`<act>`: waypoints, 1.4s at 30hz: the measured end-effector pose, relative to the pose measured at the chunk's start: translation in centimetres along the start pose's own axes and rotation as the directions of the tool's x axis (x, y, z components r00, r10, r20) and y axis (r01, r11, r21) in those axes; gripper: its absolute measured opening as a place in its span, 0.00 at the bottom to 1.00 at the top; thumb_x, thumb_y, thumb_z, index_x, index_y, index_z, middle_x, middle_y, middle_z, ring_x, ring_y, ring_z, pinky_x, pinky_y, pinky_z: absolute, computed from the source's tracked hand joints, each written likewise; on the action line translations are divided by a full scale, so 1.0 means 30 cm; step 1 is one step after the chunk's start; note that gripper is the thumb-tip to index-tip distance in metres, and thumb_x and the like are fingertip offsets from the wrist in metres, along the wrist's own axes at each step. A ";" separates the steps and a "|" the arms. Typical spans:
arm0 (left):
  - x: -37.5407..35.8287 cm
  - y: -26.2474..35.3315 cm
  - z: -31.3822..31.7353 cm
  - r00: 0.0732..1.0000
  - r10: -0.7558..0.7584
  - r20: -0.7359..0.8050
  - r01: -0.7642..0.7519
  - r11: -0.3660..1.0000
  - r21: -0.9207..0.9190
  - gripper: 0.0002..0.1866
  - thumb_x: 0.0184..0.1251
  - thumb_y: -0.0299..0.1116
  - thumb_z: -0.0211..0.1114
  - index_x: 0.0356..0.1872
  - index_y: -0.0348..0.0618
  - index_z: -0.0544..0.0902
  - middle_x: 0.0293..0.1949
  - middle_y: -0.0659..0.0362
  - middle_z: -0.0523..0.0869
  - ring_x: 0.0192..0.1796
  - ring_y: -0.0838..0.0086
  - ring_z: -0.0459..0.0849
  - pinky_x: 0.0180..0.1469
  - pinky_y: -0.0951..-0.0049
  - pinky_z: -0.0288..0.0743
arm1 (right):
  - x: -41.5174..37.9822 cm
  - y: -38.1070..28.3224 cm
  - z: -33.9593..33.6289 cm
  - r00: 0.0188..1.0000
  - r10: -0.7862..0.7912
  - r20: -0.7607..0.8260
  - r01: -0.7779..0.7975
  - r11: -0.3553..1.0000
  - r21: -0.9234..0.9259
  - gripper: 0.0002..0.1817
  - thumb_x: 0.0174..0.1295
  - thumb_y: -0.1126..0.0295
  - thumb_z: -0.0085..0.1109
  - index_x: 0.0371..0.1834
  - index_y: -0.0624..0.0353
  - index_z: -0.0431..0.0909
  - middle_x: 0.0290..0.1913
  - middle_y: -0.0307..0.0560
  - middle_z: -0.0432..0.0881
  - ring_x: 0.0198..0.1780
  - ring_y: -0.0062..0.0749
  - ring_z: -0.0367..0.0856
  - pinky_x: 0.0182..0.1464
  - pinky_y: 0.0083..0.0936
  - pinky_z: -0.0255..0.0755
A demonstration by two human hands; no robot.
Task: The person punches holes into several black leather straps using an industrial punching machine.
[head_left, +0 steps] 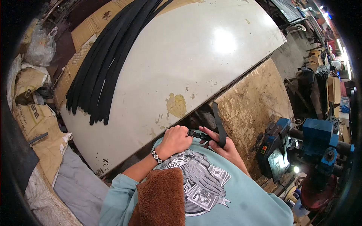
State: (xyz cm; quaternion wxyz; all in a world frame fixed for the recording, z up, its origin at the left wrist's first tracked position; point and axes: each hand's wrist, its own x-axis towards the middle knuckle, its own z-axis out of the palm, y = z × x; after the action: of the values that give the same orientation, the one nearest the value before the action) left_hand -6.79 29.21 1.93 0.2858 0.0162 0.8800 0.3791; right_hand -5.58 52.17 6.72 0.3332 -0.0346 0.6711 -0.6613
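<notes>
My left hand (174,141), with a beaded bracelet at its wrist, is closed on one end of a black strap (218,120). A small dark piece, possibly a buckle, shows between my hands, its details too small to make out. My right hand (223,147) pinches the strap a little to the right, fingers partly extended. From there the strap's other end rises toward the wooden board. Several long black strips (102,75) lie side by side across the left of the white table (151,86).
A worn wooden board (249,101) adjoins the table at right. Beyond it stands a blue machine (320,135) with a dark red wheel (319,190). Sacks (39,124) and grey fabric (81,184) lie at left. A brown fuzzy cloth (160,196) rests against my front.
</notes>
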 end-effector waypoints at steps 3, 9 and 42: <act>-0.001 -0.002 -0.019 1.000 -0.004 0.001 0.004 1.000 -0.004 0.17 0.58 0.39 0.64 0.27 0.31 0.86 0.30 0.35 0.87 0.39 0.39 0.88 0.47 0.46 0.82 | 0.007 0.006 0.013 1.000 0.025 -0.005 -0.025 0.999 0.042 0.29 0.76 0.79 0.53 0.81 0.58 0.67 0.78 0.45 0.73 0.58 0.30 0.85 0.65 0.32 0.75; 0.004 -0.014 -0.038 0.999 0.045 0.014 -0.045 0.998 0.035 0.16 0.56 0.38 0.63 0.27 0.31 0.87 0.32 0.35 0.88 0.40 0.40 0.89 0.49 0.45 0.82 | 0.045 -0.010 0.038 0.998 0.010 0.056 -0.009 1.000 -0.009 0.30 0.77 0.75 0.55 0.81 0.58 0.65 0.79 0.47 0.72 0.72 0.31 0.76 0.74 0.32 0.67; 0.174 -1.251 -1.391 0.508 -0.256 -0.822 0.110 0.966 -0.232 0.42 0.70 0.65 0.67 0.67 0.33 0.80 0.62 0.41 0.86 0.67 0.52 0.83 0.69 0.62 0.75 | 1.384 0.042 0.494 0.933 0.311 0.179 -0.342 0.923 0.176 0.29 0.77 0.52 0.61 0.68 0.66 0.75 0.60 0.55 0.84 0.60 0.39 0.85 0.64 0.35 0.79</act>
State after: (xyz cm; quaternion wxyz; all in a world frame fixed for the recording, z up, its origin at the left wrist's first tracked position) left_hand -25.59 -23.69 -3.08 -0.1376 -0.2841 0.8730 0.3718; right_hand -29.97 19.27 -9.66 0.4893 0.0636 0.5695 -0.6574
